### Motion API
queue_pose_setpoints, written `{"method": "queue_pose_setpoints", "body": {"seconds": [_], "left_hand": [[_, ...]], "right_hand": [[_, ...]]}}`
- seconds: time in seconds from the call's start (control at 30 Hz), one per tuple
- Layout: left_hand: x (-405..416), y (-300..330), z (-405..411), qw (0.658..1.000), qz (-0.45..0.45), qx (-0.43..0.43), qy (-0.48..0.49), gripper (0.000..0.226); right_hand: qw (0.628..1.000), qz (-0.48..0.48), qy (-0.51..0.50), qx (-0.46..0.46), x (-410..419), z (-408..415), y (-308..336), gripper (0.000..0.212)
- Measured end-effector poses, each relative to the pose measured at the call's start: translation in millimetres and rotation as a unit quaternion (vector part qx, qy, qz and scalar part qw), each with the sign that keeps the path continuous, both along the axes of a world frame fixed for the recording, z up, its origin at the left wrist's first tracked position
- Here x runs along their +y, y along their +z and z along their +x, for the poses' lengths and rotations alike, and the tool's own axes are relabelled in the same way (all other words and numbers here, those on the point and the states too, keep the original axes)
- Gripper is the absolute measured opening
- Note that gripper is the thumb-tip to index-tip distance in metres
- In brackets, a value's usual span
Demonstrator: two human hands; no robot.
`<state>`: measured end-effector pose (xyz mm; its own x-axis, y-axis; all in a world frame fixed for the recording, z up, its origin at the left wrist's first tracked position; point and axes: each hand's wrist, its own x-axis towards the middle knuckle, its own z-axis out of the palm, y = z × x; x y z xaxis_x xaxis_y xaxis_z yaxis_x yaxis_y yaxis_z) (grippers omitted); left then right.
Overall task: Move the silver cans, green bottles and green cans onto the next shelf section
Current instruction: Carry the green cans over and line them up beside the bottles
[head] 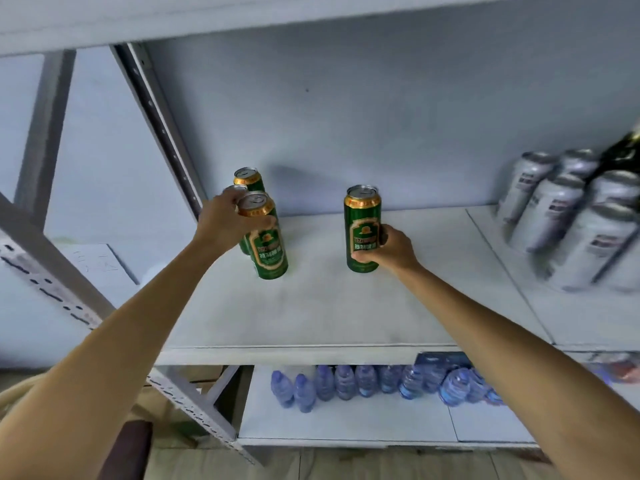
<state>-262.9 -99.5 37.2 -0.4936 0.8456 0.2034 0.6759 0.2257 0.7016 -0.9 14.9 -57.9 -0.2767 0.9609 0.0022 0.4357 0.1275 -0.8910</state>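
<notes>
Cans stand on the pale shelf (311,313), and they are green with gold rings at the top. One green can (362,228) stands alone near the middle of the shelf. The right hand (391,249) is wrapped around its lower part, with the thumb on the front and the fingers curled behind, so this hand has a firm hold on it. The can is upright and its bottom looks to be on the shelf.

To the left stand three more green cans, close together near the metal post (162,133). The front can (266,237) is the easiest to see. The left hand (225,223) comes over it from the left, with the thumb laid across its front just under the gold ring and the fingers bent around its back. A middle can (237,188) peeks out from behind the knuckles, and I cannot tell if the fingers touch it too. The back can (249,180) stands behind, close to the wall.

Far to the right, on the next part of the shelf, a bunch of silver cans (568,216) stands packed together, a bit blurry. Something dark green (623,150) pokes up behind them at the edge.

Down below, on a lower shelf (346,424), a row of small blue water bottles (346,382) stands side by side.
</notes>
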Motion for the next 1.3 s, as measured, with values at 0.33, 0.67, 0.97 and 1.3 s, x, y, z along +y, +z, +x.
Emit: {"method": "queue_pose_setpoints", "body": {"seconds": [0.33,0.67,0.97,1.3], "left_hand": [[-11,-4,207,0.99,-0.033,-0.057,-0.121,0.083],[-2,-12,361,0.945,-0.104,-0.049,-0.305,0.061],[20,-13,494,0.919,-0.114,-0.004,-0.377,0.077],[63,-8,685,0.914,-0.084,0.012,-0.396,0.063]], "right_hand": [[1.0,-0.01,0.002,0.012,-79,210,1,0.056],[0.992,-0.03,-0.111,0.045,-128,361,-9,0.052],[0.982,-0.033,-0.182,0.05,-142,501,-9,0.056],[0.982,0.004,-0.188,0.015,-73,686,1,0.068]]}}
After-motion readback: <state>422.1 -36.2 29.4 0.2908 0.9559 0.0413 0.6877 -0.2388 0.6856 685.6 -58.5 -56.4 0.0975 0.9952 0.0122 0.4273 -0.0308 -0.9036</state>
